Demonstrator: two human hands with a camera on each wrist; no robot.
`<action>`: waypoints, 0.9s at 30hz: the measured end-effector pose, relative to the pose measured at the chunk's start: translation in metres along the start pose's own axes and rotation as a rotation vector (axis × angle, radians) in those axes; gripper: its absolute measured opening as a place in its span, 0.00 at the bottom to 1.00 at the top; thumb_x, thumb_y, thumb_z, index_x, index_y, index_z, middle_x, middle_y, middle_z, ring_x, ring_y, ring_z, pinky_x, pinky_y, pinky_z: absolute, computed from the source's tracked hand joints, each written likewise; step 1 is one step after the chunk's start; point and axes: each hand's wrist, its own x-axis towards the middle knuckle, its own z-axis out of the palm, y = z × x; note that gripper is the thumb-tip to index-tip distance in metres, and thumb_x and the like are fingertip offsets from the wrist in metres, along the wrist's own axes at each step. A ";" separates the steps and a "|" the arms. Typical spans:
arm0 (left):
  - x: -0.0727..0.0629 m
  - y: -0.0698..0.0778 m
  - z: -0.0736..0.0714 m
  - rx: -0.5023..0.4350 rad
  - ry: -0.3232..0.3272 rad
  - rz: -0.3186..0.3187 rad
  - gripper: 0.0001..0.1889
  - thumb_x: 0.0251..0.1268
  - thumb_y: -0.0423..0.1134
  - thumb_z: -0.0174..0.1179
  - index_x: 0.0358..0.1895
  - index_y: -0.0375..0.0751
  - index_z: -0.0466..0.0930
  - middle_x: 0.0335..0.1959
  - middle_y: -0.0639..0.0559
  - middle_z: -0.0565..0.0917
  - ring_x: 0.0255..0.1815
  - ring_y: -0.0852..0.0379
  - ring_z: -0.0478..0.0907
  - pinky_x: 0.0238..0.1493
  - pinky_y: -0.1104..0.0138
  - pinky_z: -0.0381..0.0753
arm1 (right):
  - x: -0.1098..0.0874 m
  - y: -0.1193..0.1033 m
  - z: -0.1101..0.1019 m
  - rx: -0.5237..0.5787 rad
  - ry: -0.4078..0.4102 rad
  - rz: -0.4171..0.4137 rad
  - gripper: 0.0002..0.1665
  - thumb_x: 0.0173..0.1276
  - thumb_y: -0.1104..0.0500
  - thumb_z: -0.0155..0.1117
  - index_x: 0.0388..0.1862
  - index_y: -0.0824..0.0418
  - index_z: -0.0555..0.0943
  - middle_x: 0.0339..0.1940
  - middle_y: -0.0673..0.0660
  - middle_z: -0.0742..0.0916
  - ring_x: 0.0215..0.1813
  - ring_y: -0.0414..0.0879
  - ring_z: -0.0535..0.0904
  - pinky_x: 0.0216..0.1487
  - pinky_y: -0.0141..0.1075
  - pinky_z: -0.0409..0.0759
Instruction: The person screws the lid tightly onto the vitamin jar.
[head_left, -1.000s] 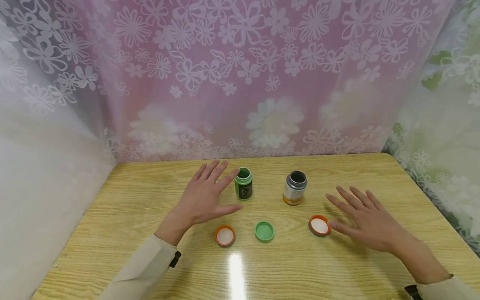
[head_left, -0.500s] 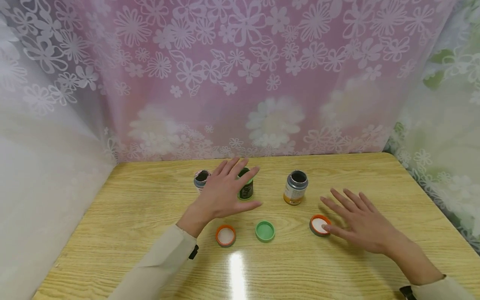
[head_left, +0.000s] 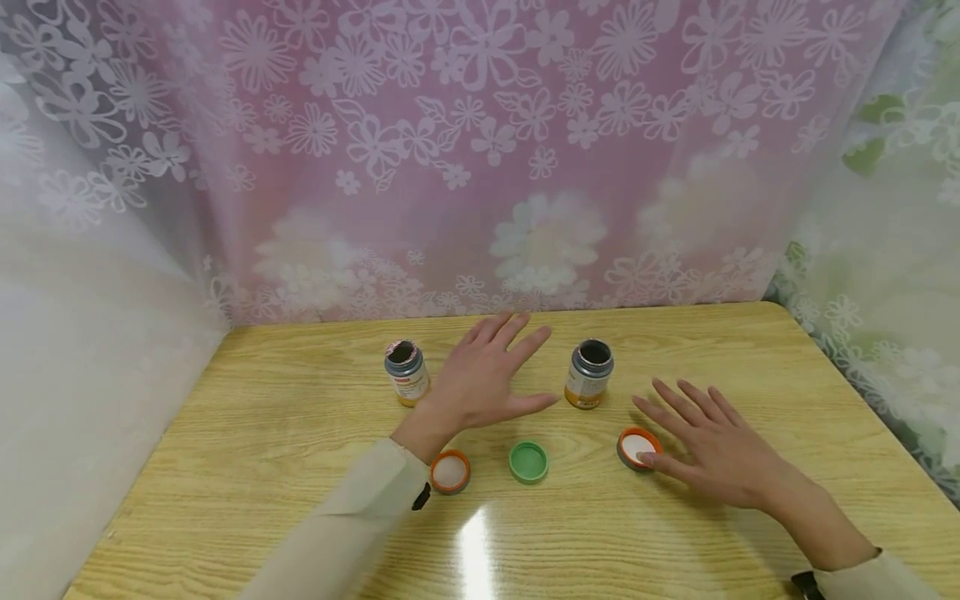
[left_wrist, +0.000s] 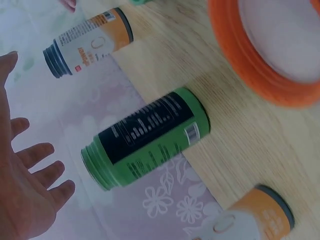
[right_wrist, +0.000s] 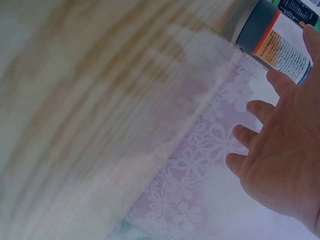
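My left hand (head_left: pixel 483 379) is held above the table with spread fingers, between two white-and-orange bottles, the left bottle (head_left: pixel 407 377) and the right bottle (head_left: pixel 587 382). Both stand upright with open mouths. It hides the green bottle in the head view; the left wrist view shows that green bottle (left_wrist: pixel 152 140) upright and lidless, apart from the fingers. My right hand (head_left: pixel 716 454) hovers at the right, fingers spread. Its thumb overlaps an orange-rimmed cap (head_left: pixel 637 448) lying inside-up; whether they touch I cannot tell. Neither hand holds anything.
A green cap (head_left: pixel 528 462) lies inside-up near the middle of the wooden table (head_left: pixel 262 467). Left of it, beside my left sleeve, lies another orange-rimmed cap (head_left: pixel 451 473). A floral curtain (head_left: pixel 480 208) hangs along the table's back edge.
My left hand has moved right, from the left bottle across the green one, uncovering the first and hiding the second. The right hand has shifted slightly left. Bottles and caps stay in place.
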 end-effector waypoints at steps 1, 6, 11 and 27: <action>0.002 0.002 0.001 -0.010 0.008 -0.001 0.42 0.59 0.73 0.47 0.74 0.56 0.58 0.73 0.48 0.60 0.73 0.49 0.52 0.67 0.53 0.59 | 0.000 0.000 0.000 0.002 -0.005 0.004 0.42 0.68 0.33 0.54 0.76 0.46 0.59 0.77 0.56 0.56 0.74 0.61 0.49 0.71 0.54 0.33; 0.011 0.009 0.006 -0.084 0.008 -0.010 0.42 0.59 0.72 0.49 0.73 0.55 0.59 0.72 0.48 0.60 0.73 0.49 0.53 0.65 0.54 0.64 | 0.001 -0.001 0.000 0.014 -0.022 0.017 0.42 0.67 0.32 0.53 0.76 0.46 0.59 0.77 0.55 0.56 0.74 0.62 0.50 0.71 0.54 0.33; 0.020 0.016 0.012 -0.174 -0.037 -0.014 0.43 0.60 0.70 0.52 0.75 0.52 0.56 0.73 0.49 0.58 0.73 0.50 0.54 0.65 0.57 0.64 | 0.002 -0.002 0.000 0.022 -0.023 0.017 0.42 0.67 0.33 0.53 0.76 0.46 0.59 0.77 0.55 0.56 0.73 0.64 0.51 0.71 0.55 0.34; 0.030 0.036 0.040 -0.539 -0.094 -0.309 0.50 0.52 0.70 0.61 0.76 0.55 0.51 0.71 0.50 0.62 0.70 0.50 0.60 0.62 0.53 0.68 | 0.003 -0.007 -0.002 0.016 -0.017 -0.006 0.41 0.67 0.34 0.55 0.75 0.46 0.60 0.76 0.56 0.59 0.72 0.63 0.54 0.70 0.57 0.40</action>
